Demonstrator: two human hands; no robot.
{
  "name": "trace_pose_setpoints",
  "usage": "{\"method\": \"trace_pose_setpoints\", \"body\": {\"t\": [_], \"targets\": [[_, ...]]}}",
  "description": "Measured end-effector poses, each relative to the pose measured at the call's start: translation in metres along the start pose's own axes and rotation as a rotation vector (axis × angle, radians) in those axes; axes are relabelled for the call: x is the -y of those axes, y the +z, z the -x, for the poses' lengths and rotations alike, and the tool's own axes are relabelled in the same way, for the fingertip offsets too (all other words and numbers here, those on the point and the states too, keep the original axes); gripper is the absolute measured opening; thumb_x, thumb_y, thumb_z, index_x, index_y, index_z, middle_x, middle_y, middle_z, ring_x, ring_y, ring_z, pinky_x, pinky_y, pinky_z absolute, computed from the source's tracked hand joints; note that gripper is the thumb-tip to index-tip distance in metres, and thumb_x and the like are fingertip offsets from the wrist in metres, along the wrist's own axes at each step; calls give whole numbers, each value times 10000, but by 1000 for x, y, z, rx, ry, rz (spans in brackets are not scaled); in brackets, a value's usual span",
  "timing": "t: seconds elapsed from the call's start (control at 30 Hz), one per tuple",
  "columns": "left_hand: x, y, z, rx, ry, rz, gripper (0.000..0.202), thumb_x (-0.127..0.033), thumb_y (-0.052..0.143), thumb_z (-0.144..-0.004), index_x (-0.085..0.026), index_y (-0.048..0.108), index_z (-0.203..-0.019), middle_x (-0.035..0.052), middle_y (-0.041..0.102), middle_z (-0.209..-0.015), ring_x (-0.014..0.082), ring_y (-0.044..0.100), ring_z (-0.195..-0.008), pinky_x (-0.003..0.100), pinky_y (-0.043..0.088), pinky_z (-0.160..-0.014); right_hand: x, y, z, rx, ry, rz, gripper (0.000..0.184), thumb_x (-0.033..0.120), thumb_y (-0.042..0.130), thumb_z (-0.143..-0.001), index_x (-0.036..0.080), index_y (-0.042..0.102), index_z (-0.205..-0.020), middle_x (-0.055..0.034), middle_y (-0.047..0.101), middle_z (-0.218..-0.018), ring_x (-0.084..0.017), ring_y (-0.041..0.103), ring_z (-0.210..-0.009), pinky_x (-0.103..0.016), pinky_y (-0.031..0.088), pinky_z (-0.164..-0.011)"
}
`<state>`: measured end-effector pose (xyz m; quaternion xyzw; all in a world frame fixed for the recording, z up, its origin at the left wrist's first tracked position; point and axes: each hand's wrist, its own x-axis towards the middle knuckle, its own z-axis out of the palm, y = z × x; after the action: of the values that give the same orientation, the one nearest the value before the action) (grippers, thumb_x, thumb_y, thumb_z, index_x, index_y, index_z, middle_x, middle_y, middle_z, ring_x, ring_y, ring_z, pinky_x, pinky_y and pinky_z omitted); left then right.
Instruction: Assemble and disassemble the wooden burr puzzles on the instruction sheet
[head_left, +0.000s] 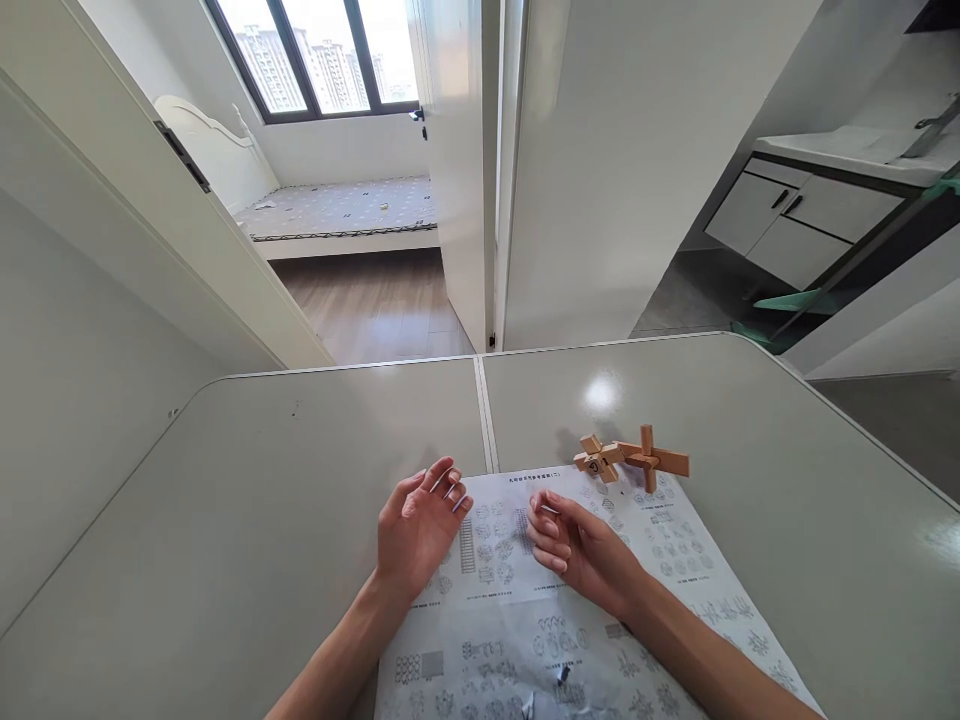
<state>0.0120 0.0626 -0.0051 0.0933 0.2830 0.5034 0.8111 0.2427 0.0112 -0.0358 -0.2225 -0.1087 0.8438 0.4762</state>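
Head view, left hand, right hand, fingers released, wooden puzzle at edge of sheet

Wooden puzzle was pale tan, with one piece carrying a black mark. The paper sheet was white, printed with rows of small grey and black diagrams and a line of dark characters along its top edge. The table was a glossy pale grey, split by a lighter seam. Beyond were a white door, a brown wood-grain floor, a pale mattress dotted with small motifs, and a dark window frame
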Motion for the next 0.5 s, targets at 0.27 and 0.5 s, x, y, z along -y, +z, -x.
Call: {"method": "trace_pose_setpoints", "body": {"t": [0.27, 0.5], "targets": [[-1, 1, 0, -14, 1, -16, 268, -307, 730, -849, -115, 767, -1033, 63, 666, -905, 158, 604, -737, 320, 563, -767, 1, 0, 0, -5, -5, -1, 230, 364, 812, -938, 148, 739, -908, 49, 490, -700, -69, 304, -537, -192, 384, -523], [0, -1, 0, -6, 3, -17, 269, -302, 724, -855, -110, 768, -1038, 63, 656, -903, 162, 602, -750, 322, 564, -769, 1, 4, 0, -16, -5, -9, 244, 373, 828, -927, 145, 744, -905, 49, 486, -693, -67, 326, -536, -190, 388, -522]]}}
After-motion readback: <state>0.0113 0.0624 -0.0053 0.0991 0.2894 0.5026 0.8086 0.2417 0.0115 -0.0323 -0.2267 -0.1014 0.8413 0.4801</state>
